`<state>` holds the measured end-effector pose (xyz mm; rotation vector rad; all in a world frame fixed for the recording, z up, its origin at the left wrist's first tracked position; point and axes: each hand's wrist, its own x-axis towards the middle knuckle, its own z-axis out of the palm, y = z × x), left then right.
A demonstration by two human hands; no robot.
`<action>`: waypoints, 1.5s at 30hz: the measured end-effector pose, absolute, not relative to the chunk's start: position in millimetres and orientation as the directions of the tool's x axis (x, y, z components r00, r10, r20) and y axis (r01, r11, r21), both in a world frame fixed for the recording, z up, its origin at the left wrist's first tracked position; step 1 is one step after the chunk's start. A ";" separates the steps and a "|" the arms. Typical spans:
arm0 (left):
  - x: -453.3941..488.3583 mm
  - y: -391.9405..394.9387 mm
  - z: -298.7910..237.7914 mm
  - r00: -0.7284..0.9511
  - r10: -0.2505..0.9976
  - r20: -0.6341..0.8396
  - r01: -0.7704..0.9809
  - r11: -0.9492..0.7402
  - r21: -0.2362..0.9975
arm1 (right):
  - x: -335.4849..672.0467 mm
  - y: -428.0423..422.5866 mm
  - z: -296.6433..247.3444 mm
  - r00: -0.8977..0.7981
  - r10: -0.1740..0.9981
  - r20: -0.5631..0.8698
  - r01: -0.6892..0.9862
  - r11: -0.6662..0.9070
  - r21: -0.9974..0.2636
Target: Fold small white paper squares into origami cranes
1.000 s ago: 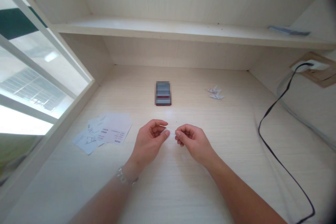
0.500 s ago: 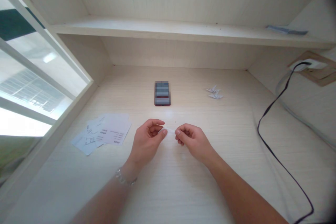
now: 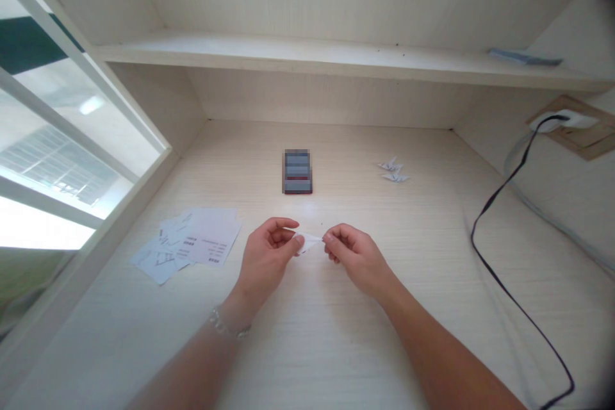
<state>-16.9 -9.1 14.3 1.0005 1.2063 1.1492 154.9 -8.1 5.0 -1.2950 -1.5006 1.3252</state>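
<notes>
A small folded piece of white paper [image 3: 310,243] is stretched between my two hands above the desk. My left hand [image 3: 270,248] pinches its left side between thumb and fingers, the index finger curved above it. At the pointed right tip, the thumb and fingers of my right hand [image 3: 353,253] are closed on the paper. Part of the paper is hidden behind my left thumb. Farther back on the right lie small folded paper figures [image 3: 394,170], with pointed ends like little birds.
Several printed paper sheets [image 3: 211,234] overlap on the left. A dark, blurred rectangular object [image 3: 298,172] lies at the back middle. A black cable [image 3: 500,278] runs down the right from a wall socket [image 3: 576,125]. A shelf [image 3: 336,64] spans the back; a window frame [image 3: 139,173] stands left.
The folded paper has turned so that more of its flat, pointed face shows. Both hands keep their pinch and have shifted only slightly.
</notes>
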 end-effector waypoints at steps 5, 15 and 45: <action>-15.5 -10.2 13.3 0.036 0.981 -0.190 -0.169 0.193 0.966 | 152.9 -10.9 7.4 -0.261 0.962 -0.079 0.183 -0.031 -0.983; -16.0 -10.9 15.5 0.038 0.987 -0.157 -0.193 0.161 0.968 | 154.9 -5.1 11.2 -0.280 0.948 -0.149 -0.039 -0.167 -0.985; -14.6 -10.8 8.6 0.197 0.973 -0.119 -0.018 0.125 0.992 | 149.4 -13.5 8.2 -0.275 0.959 -0.070 0.336 0.028 -0.941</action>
